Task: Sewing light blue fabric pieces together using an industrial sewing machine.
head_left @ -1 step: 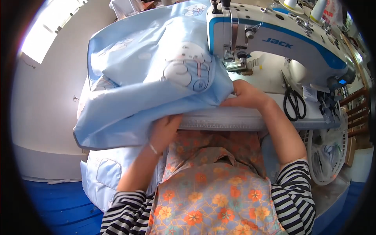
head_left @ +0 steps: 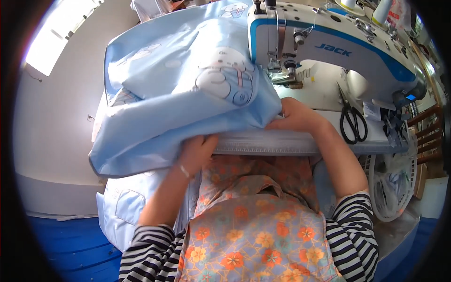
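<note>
- Head view looks down on a pale blue fabric [head_left: 178, 94], smooth and slightly glossy, heaped in soft folds over the left part of a white sewing table [head_left: 300, 143]; a round cartoon print shows on its top fold.
- Left hand [head_left: 197, 152] is clenched on the fabric's lower edge at the table's front rim, fingers tucked under the cloth.
- Right hand [head_left: 293, 115] lies on the table with its fingers curled into the fabric's right edge, gripping it just in front of the needle area.
- White and blue sewing machine [head_left: 329, 51], hard and glossy, stands behind the right hand; the fabric lies against its left end.
- Black-handled scissors [head_left: 352, 120] lie flat on the table, right of the right hand and apart from it.
- More pale blue cloth [head_left: 122, 211] hangs below the table on the left.
- Round white basket-like holder [head_left: 392, 181] hangs at the table's right side; it seems to hold pale scraps, though the view there is too bent to be sure.
</note>
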Demonstrator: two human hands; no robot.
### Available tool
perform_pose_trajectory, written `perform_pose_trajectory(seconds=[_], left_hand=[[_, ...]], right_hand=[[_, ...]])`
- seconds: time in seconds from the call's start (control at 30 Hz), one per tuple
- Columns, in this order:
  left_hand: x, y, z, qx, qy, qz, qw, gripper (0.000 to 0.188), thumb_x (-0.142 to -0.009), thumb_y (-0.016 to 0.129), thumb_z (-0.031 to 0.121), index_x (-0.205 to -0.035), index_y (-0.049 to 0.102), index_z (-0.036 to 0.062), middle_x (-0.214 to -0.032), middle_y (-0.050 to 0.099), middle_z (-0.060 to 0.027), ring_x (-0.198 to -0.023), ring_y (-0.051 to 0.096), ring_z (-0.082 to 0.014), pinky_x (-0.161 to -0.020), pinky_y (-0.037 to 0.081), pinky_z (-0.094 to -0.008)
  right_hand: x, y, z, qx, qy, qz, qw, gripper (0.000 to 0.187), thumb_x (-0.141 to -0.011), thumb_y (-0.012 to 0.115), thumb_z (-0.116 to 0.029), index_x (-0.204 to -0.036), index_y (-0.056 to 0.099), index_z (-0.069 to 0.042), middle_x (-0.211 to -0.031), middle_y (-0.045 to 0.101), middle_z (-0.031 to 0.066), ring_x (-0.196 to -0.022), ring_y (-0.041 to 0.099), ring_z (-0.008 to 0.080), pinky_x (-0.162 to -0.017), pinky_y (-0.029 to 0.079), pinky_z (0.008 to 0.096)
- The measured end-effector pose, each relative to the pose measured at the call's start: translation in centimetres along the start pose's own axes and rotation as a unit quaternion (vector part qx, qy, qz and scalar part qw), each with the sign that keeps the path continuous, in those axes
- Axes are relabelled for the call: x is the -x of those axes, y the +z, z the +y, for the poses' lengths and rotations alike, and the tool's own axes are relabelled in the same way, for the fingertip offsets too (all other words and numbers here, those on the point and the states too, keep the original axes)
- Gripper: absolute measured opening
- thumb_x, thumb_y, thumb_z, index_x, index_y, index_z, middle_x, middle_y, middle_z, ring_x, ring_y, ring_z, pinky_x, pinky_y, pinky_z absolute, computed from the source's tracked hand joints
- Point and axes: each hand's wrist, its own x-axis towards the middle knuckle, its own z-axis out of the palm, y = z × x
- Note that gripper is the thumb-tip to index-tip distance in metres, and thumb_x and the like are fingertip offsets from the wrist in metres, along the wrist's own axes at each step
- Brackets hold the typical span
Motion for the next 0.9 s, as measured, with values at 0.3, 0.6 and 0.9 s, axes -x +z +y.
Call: perform_pose_trajectory(seconds=[0.3,0.6,0.9], left_hand=[[-1.0,3.0,10.2,-0.197,0.516,-0.077,0.830,0.037,-0.084,0.064,0.013,-0.121,0.063,0.0040,-0.113,0.067,-0.0179,-0.105,0.064,-0.0349,-0.098,0.047,-0.0491],[-4.2,2.3,7.0,-0.422,0.311,-0.091,0.847,0.042,-0.086,0.068,0.038,-0.111,0.069,0.0047,-0.106,0.068,-0.0174,-0.099,0.063,-0.0327,-0.102,0.040,-0.0492],[-4.1,7.1,3.6,-0.364,0.380,0.103,0.844,0.069,-0.073,0.071,0.020,-0.138,0.054,0.0015,-0.125,0.062,-0.0147,-0.121,0.056,-0.0294,-0.110,0.035,-0.0524]], right_hand=[[2.7,2.0,-1.1,0.110,-0.115,0.053,0.986,0.021,-0.081,0.073,-0.015,-0.095,0.069,0.001,-0.095,0.069,0.0221,-0.091,0.066,0.0418,-0.081,0.052,0.0483],[3.0,2.2,-1.0,0.175,-0.159,0.112,0.965,0.017,-0.078,0.068,-0.002,-0.094,0.066,0.003,-0.093,0.067,0.0180,-0.091,0.065,0.0400,-0.082,0.053,0.0456],[2.4,0.6,-0.1,0.170,-0.167,0.086,0.967,0.012,-0.073,0.069,0.002,-0.082,0.060,0.003,-0.087,0.063,0.0191,-0.086,0.062,0.0414,-0.075,0.050,0.0457]])
